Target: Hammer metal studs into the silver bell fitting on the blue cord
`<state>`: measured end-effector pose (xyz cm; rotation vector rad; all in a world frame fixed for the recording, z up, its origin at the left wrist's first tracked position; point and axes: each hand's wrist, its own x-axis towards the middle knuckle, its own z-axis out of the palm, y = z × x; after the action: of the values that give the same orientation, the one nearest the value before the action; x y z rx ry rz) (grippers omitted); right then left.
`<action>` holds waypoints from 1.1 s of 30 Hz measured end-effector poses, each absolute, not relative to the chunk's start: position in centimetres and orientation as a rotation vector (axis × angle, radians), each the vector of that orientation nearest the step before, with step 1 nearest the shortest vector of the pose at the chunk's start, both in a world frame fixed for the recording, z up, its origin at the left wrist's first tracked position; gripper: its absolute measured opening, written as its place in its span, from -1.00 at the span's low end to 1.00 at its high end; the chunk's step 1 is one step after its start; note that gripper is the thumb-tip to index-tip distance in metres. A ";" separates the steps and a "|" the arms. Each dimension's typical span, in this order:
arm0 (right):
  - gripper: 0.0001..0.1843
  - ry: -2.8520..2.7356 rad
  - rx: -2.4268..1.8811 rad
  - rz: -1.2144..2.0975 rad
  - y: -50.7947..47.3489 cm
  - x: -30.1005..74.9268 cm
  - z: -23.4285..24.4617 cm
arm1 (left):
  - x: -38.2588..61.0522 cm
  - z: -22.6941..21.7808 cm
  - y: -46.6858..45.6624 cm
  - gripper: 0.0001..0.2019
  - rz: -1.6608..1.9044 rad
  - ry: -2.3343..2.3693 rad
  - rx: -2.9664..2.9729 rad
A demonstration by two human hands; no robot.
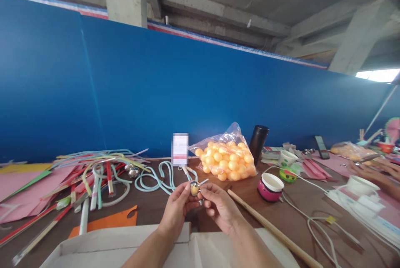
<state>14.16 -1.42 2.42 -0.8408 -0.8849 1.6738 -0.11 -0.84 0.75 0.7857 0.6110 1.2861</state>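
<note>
In front of me, my left hand (177, 204) is closed, with thumb and fingers pinching a small shiny silver ball (195, 188). My right hand (220, 205) is closed beside it, fingertips meeting just right of the ball. A thin pale strip (204, 182) sticks out above the right fingers; what the fingertips grip is hidden. Beyond the hands lies a clear plastic bag (235, 130) full of orange balls (223, 164). Left of it is a coiled light-blue cord (153, 182). More silver balls (133, 172) rest by the strips on the left.
A wooden stick (271, 226) slants on the right, near a pink paper cup (270, 189) and white cables (309, 220). A black bottle (258, 143) stands behind. White cardboard (125, 247) lies nearest me; coloured paper (25, 193) covers the left. Another person's hands (371, 176) are far right.
</note>
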 end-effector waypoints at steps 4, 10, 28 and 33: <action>-0.76 -0.887 -0.839 1.656 -1.4 14.1 2.5 | -0.2 0.9 -1.0 -0.69 1.283 0.608 0.790; -0.77 -0.896 -0.834 1.633 -1.3 14.1 2.2 | -0.1 1.0 -1.0 -0.69 1.280 0.598 0.798; -0.76 -0.880 -0.850 1.632 -1.5 14.0 2.5 | -0.2 0.6 -1.0 -0.70 1.295 0.586 0.880; -0.76 -0.887 -0.844 1.635 -1.5 14.0 2.6 | -0.2 0.7 -1.1 -0.69 1.306 0.597 0.873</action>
<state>14.02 -1.48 2.59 -0.8445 -0.8867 1.6350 -0.17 -1.08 0.74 0.8725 0.5975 1.3062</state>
